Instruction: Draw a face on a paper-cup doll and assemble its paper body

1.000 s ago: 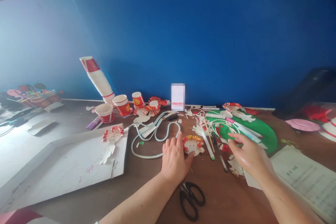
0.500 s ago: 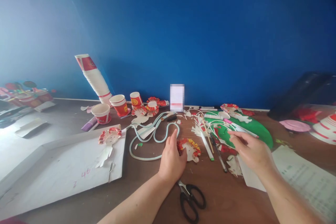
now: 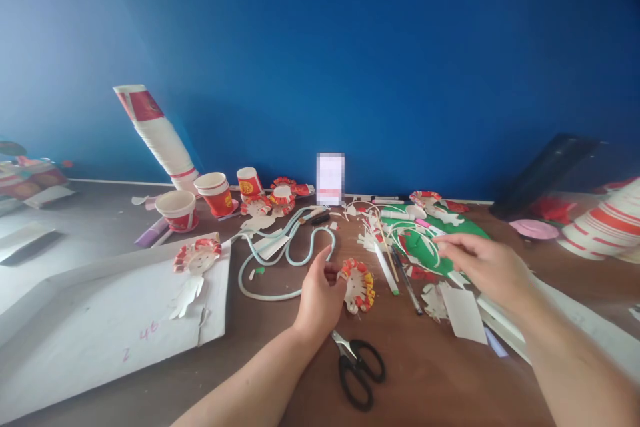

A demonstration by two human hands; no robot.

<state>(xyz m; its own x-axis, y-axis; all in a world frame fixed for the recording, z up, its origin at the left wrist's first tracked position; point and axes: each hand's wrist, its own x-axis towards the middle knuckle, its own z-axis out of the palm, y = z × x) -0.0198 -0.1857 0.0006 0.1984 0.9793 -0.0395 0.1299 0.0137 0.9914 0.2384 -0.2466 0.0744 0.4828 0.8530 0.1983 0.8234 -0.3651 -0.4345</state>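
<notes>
A: ok so where's your fringed paper cutout (image 3: 359, 287), going off the scissors (image 3: 355, 363)?

B: Just beyond the scissors from where you sit, near but not touching. It's roundish, so no strong long axis. If anything it runs slightly longer away from you, and it looks tipped up a bit. Can't tell if its lower edge meets the desk (image 3: 410, 373).

A: and which hand is closer?

B: Your left hand (image 3: 320, 300), easily. It's beyond the scissors and a touch left, thumb and fingers pinching the cutout's left edge, so the piece lies off to the right of your fingertips. Your right hand (image 3: 493, 273) is beyond the scissors and way right, by the green sheet (image 3: 475, 227), with the white marker (image 3: 386, 268) and black pen (image 3: 407, 283) between it and the cutout.

A: is your right one holding anything?

B: can't tell tbh. Thumb and index look close together near the white loops (image 3: 439, 257), but that's too fine to make out.

A: anything else hidden?

B: Your left fingertips mostly, plus the scissors' blade tips under your left wrist. Far right of the scissors, the cup stack (image 3: 610, 220) is cut off and blurry.
</notes>
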